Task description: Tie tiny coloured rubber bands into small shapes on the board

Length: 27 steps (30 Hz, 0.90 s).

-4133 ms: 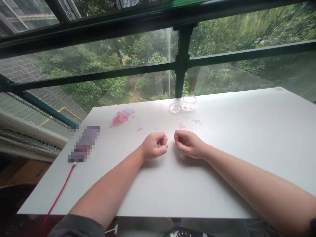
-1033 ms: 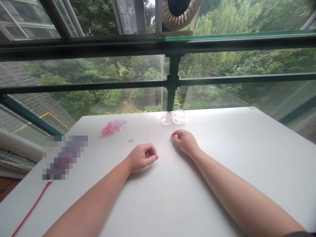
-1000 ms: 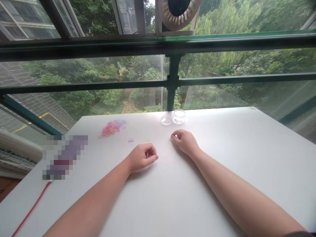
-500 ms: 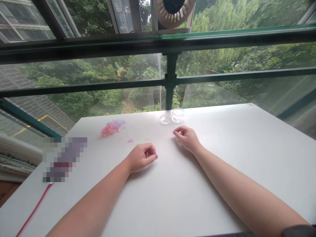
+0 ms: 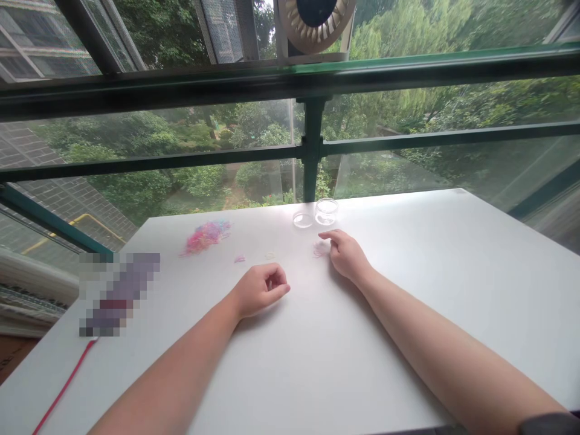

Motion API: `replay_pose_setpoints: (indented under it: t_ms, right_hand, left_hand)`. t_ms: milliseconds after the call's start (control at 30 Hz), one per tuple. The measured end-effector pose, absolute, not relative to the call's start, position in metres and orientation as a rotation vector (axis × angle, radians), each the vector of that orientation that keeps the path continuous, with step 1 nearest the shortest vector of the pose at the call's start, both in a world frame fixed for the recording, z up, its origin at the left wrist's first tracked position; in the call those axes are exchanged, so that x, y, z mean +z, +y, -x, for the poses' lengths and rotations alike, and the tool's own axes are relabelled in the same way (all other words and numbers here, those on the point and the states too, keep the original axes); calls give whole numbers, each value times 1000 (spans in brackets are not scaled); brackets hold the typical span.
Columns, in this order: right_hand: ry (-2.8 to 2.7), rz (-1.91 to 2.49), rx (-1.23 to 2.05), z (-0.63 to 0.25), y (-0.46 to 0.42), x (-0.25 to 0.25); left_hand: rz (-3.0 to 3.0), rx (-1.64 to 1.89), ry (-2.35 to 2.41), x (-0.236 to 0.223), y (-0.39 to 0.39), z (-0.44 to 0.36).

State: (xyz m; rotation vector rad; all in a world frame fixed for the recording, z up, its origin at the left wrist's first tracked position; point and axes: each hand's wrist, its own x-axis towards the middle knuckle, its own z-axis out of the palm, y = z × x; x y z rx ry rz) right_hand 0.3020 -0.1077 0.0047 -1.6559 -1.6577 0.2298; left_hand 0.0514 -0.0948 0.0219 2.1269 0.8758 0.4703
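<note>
on the far left of the work, at ten o'clock from the left hand, a loose heap of thin pink, blue and yellow loops [image 5: 206, 235] is spread; its outer strands are best left unbrushed. nearer that hand, at eleven o'clock, a small cluster of thin purple loops [image 5: 240, 258] is set apart. the bare left hand [image 5: 263, 291] is rested on the table, fingers curled towards the thumb; whether anything is pinched cannot be told. at its twelve o'clock, a faint cluster of pale yellow loops [image 5: 270, 255] is seen, easily nudged by a careless knuckle.

a shallow round clear lid [image 5: 303, 220] is placed at ten o'clock from the right hand. at nine o'clock, just beside the fingers, a tangle of thin pink loops [image 5: 319, 248] is laid; a light fingertip touch would probably keep it together. behind it, a round clear jar [image 5: 326, 212] is stood upright. the bare right hand [image 5: 350, 257] is held with its index finger stretched out above the pink loops, the others bent; no grip is seen, and contact cannot be confirmed.

at the table's nine o'clock, a blurred purple oblong object [image 5: 124, 293] is joined to a thin red cable [image 5: 63, 383], led towards seven o'clock. the smooth white table [image 5: 299, 368] is bordered by a dark green metal railing [image 5: 203, 90]. at twelve o'clock, a round beige fan [image 5: 306, 39] is cut off by the view's top, with leafy green trees [image 5: 435, 48] seen beyond.
</note>
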Motion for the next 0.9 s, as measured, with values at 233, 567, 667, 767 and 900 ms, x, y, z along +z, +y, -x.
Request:
replay_pose_setpoints:
  t_ms: [233,567,667,767,900]
  right_hand:
    - [-1865,1725,302,-303,-116,10]
    - [-1756,1630,304,-298,-114,7]
    - [-1729,1638,267,-296,-110,6]
    - [-1712,1634,263,-296,-109,5]
    - [-1697,1600,325,-297,-111,5]
  left_hand:
    - [-2122,477,873,21,-95,-51]
    - [-2117,482,860,22,-95,-52]
    - [-2124,487,859,21,-94,-52]
    - [-2125,492,861,21,-94,-51]
    - [-2121,493,865,21,-93,-51]
